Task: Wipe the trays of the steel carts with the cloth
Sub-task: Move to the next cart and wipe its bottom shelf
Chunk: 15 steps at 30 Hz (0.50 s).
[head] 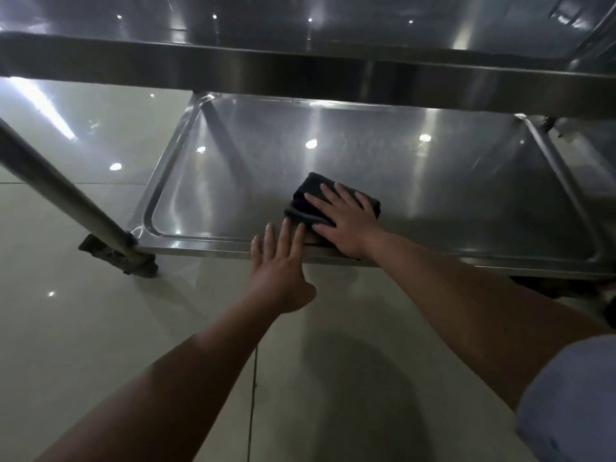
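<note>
The right hand (346,221) lies flat on a folded dark cloth (308,191), fingers spread and straight, pressing it down onto the lower tray (433,181) of a steel cart — a flat palm puts even weight on the cloth, which is probably why it is held this way and not bunched in a fist. The cloth sits just inside the tray's near rim, under and ahead of that hand's fingers.

The left hand (280,261) is open too, fingers straight and slightly fanned, its fingertips touching the near rim just left of the right hand; the palm hangs off the edge over the floor (83,328). My guess is that it steadies the cart — or the person's crouch — while the other hand wipes.

Counted: one cloth, two hands, two trays in view — the lower one under the hands and an upper tray (300,65) above and beyond them. One slanted steel leg (60,195) runs down far left of the left hand to a caster (133,258); a second caster, well to the right of the right hand, is mostly hidden
</note>
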Available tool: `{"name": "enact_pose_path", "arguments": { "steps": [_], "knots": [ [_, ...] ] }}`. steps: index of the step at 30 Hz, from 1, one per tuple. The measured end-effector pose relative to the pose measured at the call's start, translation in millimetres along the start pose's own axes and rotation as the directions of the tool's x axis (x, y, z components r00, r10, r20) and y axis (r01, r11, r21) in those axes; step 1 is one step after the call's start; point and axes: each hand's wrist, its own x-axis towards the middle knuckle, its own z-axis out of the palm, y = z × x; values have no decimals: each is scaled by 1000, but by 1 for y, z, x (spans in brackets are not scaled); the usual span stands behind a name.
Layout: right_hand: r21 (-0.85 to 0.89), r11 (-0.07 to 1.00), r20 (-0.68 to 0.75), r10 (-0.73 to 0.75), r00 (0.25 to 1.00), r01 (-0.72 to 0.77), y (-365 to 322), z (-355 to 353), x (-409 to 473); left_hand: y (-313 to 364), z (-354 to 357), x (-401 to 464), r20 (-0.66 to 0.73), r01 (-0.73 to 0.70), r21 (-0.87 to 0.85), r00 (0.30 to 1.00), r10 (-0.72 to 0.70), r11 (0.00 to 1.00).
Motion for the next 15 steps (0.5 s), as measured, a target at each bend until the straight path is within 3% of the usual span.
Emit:
{"name": "enact_pose_path", "arguments": {
  "steps": [3,6,10,12,15],
  "knots": [
    [-44,999,-5,23,1000,-23,52,-5,-26,-4,-1,2,-3,-31,-63,1000,31,998],
    [-33,960,-54,275,960,-277,108,-11,-60,-11,-5,-1,-69,-46,-130,997,37,990],
    [41,823,-85,568,819,-566,164,-9,-103,-51,-9,-13,-293,30,-116,954,-63,993],
    [83,788,-96,616,782,-610,173,-7,-114,-85,-9,-18,-374,116,-79,917,-137,990],
    [85,833,-151,553,819,-547,167,-4,-125,-124,0,-27,-475,188,-103,853,-215,977]
  ]
}}
